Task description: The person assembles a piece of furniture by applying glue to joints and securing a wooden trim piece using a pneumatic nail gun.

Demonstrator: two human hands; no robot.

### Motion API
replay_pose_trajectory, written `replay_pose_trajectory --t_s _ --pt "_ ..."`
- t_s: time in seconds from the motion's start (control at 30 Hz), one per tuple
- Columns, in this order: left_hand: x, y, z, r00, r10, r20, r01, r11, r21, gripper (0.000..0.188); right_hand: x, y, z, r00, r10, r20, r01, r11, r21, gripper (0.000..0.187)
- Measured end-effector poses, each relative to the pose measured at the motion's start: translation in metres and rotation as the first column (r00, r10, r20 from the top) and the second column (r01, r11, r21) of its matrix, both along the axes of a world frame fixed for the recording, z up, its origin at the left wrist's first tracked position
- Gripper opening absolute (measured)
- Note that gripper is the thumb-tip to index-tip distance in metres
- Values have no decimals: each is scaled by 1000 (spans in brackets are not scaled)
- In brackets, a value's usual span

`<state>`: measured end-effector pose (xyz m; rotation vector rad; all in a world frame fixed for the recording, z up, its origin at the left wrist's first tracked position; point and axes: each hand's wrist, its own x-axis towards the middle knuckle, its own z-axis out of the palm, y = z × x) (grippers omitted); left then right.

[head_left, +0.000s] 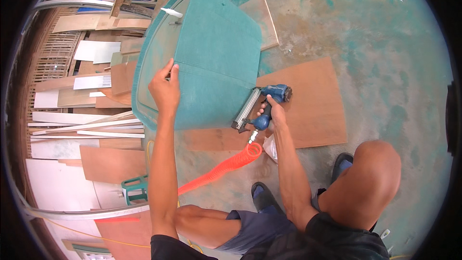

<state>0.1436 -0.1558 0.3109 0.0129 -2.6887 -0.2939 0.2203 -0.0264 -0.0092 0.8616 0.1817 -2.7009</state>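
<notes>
In the head view, beside the lower right of the teal-covered piece [219, 33], my right hand [277, 111] is wrapped round the grip of the blue nail gun [275, 92], probably heavy, rigid and best held there. On the piece's long edge, my left hand [165, 89] has thumb and forefinger close together, pinching or merely touching I cannot tell; the piece looks bulky, stiff, best steadied along that edge.
</notes>
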Motion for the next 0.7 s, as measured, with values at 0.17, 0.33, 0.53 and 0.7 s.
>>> replay_pose_trajectory --t_s 0.17,0.33,0.53,0.7 --pt "14 -7 -1 982 -177 -62 173 983 -64 30 -5 0 4 998 -29 54 25 998 58 23" --pt "20 -7 5 993 -89 -83 76 987 -143 30 -8 8 19 995 16 102 -26 995 98 24" --pt "8 -1 -1 975 -149 -164 127 982 -141 28 -12 10 21 995 14 103 -27 991 130 24" --pt "7 -2 -3 981 -128 -146 109 986 -128 26 -12 8 14 996 21 87 -35 986 163 24"
